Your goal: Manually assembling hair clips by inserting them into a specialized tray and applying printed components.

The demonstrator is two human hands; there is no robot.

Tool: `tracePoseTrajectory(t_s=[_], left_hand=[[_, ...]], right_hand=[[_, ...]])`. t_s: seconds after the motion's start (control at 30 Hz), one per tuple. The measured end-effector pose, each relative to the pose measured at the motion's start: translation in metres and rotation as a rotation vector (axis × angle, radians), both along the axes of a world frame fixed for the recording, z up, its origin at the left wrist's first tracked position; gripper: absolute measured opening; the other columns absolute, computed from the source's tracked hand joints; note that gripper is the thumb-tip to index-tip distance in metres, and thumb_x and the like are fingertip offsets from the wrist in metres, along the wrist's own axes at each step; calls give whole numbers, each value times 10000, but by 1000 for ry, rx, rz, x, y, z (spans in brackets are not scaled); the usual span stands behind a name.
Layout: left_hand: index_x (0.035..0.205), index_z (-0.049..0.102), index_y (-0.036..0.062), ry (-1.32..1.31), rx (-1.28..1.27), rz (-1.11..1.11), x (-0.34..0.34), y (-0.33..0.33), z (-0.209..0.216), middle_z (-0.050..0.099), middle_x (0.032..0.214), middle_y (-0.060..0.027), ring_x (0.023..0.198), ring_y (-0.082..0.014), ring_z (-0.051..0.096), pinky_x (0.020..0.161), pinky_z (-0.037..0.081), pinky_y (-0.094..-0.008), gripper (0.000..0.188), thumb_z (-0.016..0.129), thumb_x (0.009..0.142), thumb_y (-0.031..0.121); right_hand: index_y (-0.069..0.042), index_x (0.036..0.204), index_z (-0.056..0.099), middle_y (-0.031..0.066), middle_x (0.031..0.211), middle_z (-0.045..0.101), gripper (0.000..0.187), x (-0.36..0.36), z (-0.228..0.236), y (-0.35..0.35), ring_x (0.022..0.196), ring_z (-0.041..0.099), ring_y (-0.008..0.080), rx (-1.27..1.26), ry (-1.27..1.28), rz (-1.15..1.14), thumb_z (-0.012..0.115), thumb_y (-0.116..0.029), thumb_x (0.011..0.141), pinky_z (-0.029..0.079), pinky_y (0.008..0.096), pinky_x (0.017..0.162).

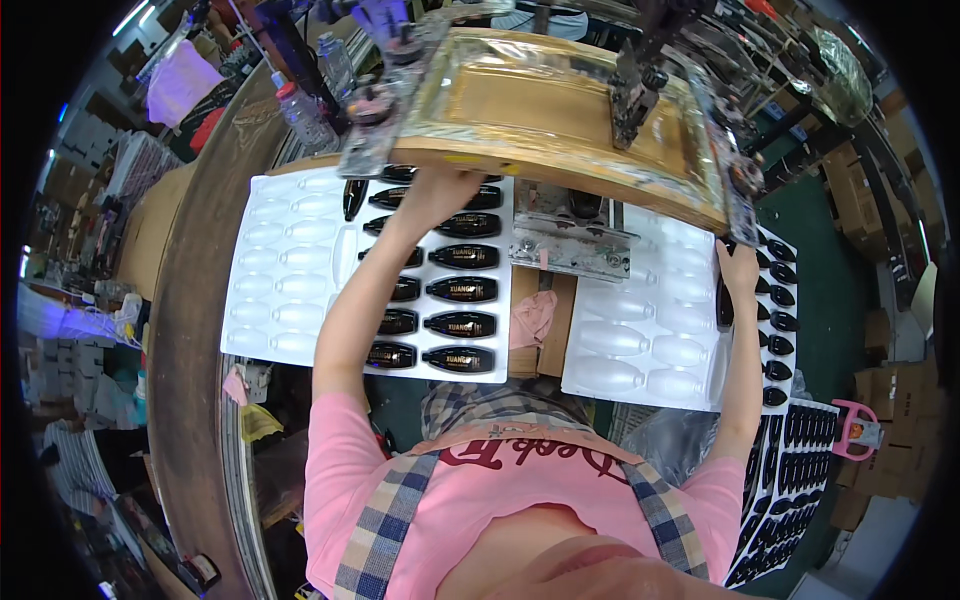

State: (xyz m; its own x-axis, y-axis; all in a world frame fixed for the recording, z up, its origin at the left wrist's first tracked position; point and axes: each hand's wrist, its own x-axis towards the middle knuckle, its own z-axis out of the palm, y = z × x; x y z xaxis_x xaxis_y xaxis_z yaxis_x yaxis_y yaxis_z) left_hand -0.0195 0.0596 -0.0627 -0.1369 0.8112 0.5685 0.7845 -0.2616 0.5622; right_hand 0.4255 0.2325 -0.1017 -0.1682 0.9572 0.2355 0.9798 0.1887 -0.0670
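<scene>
My left hand [447,198] reaches over a white moulded tray [285,345] on the left, at the front edge of a wooden screen-printing frame [560,180]. Its fingertips are partly hidden there, and what they touch is unclear. Glossy black bottles [462,290] with gold print lie in two columns in this tray. At the right, my right hand [738,268] has its fingers closed around the end of a black bottle [725,243], beside a second white tray [690,345] whose visible hollows are mostly bare. Another black bottle [723,303] lies by that wrist.
Below the frame sits a metal fixture [572,240], with a pink cloth [532,318] in front of it. More black pieces [782,295] stand in trays at the far right. A clear bottle with a red cap [303,115] stands at the back left. Cardboard boxes [890,410] line the right.
</scene>
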Motion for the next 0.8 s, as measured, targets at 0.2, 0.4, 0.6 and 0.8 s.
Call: tracePoseTrajectory(t_s=[0.2, 0.4, 0.6, 0.8], left_hand=[[946, 574, 14, 279, 278, -82, 10, 68, -18, 610, 850, -71, 762, -192, 579, 695, 445, -290, 182, 539, 791, 103], [945, 579, -3, -344, 13, -99, 9, 66, 12, 601, 832, -48, 760, -129, 550, 687, 433, -250, 190, 564, 797, 116], [943, 583, -19, -819, 13, -21, -15, -1, 42, 592, 815, -26, 759, -65, 522, 680, 421, -209, 205, 588, 803, 129], [860, 570, -15, -860, 138, 341, -76, -109, -26, 565, 711, -34, 635, -86, 530, 624, 428, -205, 165, 549, 848, 148]], right_hand=[[48, 997, 510, 64, 848, 575, 327, -32, 45, -45, 747, 517, 126, -195, 716, 200, 526, -245, 852, 416, 254, 651], [55, 999, 543, 103, 898, 605, 297, -110, 93, -93, 854, 546, 150, -333, 786, 555, 573, -174, 813, 408, 262, 774], [-11, 996, 574, 91, 890, 600, 388, -185, 84, -95, 774, 556, 197, -119, 529, 784, 672, -279, 733, 429, 307, 717], [-21, 982, 580, 115, 782, 566, 367, -207, 81, -109, 645, 483, 224, -272, 584, 798, 654, -287, 741, 416, 333, 629]])
